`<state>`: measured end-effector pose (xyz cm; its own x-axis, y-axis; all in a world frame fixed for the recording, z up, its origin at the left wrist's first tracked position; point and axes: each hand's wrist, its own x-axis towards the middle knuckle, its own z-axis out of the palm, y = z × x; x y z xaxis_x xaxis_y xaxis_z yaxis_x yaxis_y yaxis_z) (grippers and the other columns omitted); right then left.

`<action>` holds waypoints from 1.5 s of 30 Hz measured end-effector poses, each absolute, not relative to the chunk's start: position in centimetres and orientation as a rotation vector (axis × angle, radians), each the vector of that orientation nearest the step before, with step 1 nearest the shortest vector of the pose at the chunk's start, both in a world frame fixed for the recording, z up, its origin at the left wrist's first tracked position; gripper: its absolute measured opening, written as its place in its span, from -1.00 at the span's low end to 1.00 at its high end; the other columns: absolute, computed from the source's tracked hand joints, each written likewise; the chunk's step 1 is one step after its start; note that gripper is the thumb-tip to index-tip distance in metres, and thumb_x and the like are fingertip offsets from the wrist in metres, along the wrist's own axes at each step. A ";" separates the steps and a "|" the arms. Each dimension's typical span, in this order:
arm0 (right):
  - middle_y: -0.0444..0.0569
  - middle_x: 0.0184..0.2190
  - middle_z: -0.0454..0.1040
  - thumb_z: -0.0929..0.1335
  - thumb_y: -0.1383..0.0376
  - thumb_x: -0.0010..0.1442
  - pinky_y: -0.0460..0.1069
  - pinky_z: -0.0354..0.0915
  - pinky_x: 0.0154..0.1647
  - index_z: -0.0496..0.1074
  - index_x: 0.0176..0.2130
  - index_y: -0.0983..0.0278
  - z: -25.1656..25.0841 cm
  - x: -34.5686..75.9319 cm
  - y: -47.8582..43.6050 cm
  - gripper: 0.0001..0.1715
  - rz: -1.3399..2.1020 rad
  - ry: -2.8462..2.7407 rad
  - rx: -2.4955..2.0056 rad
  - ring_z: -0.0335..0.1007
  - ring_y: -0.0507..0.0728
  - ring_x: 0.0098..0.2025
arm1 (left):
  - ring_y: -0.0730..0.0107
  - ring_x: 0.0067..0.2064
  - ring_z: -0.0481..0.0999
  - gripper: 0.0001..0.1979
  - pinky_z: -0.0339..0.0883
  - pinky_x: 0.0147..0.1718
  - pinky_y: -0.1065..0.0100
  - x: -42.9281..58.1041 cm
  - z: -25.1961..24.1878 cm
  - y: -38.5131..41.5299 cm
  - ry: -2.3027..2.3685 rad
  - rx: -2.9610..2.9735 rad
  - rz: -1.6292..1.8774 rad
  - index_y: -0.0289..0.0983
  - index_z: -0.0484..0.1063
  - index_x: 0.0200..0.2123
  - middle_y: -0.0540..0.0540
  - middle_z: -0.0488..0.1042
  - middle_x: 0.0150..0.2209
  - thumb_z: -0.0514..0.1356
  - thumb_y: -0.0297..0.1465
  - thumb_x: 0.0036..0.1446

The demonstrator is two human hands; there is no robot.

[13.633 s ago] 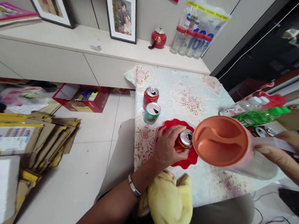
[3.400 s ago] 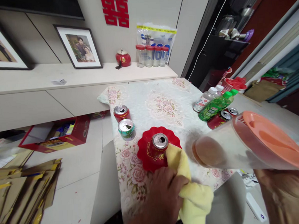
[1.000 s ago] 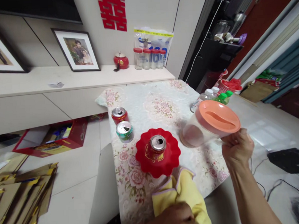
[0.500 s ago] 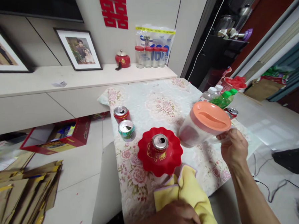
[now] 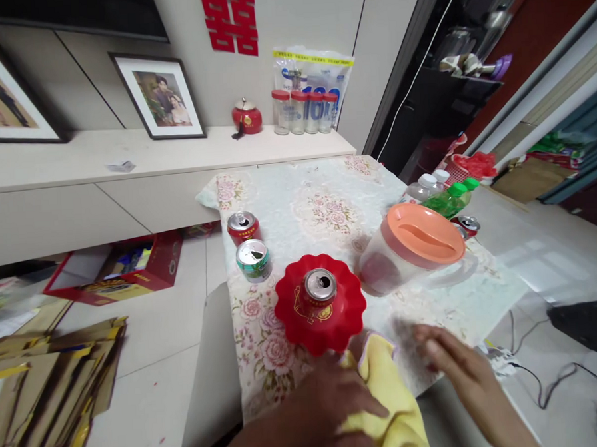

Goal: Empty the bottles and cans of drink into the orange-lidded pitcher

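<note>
My left hand [image 5: 333,408] hovers over or rests on a yellow cloth [image 5: 381,379] at the table's near edge; which of these I cannot tell. Its fingers are spread. To the right, my right hand [image 5: 453,355] is above the tablecloth, empty, fingers stretched out and slightly blurred. A clear plastic pitcher [image 5: 381,269] with an orange lid [image 5: 424,233] stands just beyond it, handle to the right. In front of my left hand is a scalloped red dish [image 5: 347,307], with an opened drink can [image 5: 320,286] standing in its middle.
A red can [image 5: 243,228] and a green can [image 5: 254,261] stand at the table's left edge. Several bottles [image 5: 447,199] and another can [image 5: 469,224] are at the right. Red-lidded jars [image 5: 297,113] line the cabinet. Flattened cardboard [image 5: 51,383] lies on the floor.
My right hand has let go of the pitcher's handle and moved down and left toward the cloth. My left hand has shifted slightly up and left, and its fingers have spread.
</note>
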<state>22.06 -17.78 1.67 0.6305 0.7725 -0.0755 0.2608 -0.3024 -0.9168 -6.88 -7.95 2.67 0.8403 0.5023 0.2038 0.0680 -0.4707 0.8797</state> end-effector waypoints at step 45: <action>-0.06 -0.35 0.43 0.22 0.41 0.48 -0.08 0.42 -0.56 0.47 0.02 0.33 10.4 9.9 -11.4 -0.73 -0.222 -2.047 -1.613 0.52 0.06 -0.50 | -0.17 0.19 0.56 -0.28 0.47 0.20 -0.19 -3.5 1.4 -4.5 1.029 1.973 1.211 -0.13 0.28 0.28 -0.24 0.55 0.17 0.43 -0.44 0.08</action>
<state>9.89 -11.37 10.35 -0.1559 0.8574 0.4905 0.9426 0.2776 -0.1856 -3.50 -4.52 1.37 0.2836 0.8488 0.4461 0.3029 -0.5207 0.7982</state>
